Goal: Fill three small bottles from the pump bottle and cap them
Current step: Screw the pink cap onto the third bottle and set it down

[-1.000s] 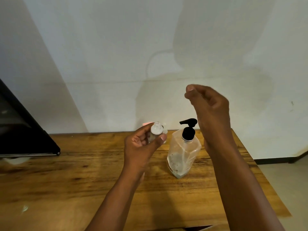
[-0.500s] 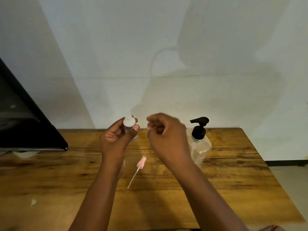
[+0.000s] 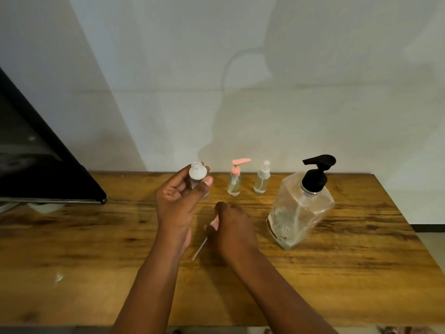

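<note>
While a small clear bottle (image 3: 198, 180) is held up above the desk (image 3: 361, 273) by the left hand (image 3: 179, 201), its neck is seen open, with no cap on it. The fingers (image 3: 208, 181) of this hand are curled round the bottle, the thumb pressed on its front side. The right hand (image 3: 232, 229) is lowered to the desk, just beside the left wrist. Its fingers are closed on a pink spray cap (image 3: 214, 222), whose thin dip tube (image 3: 199, 249) is seen lying slanted on the wood below the hand. Near the back edge of the desk two other small bottles are placed upright: one with a pink pump top (image 3: 234, 180) and, just to its right, one with a clear spray top (image 3: 262, 180). They stand apart from each other. The large pump bottle (image 3: 301, 208) with a black pump head is placed to the right of them, slightly tilted in the view. A dark flat object (image 3: 36, 165) is seen at the left side.
</note>
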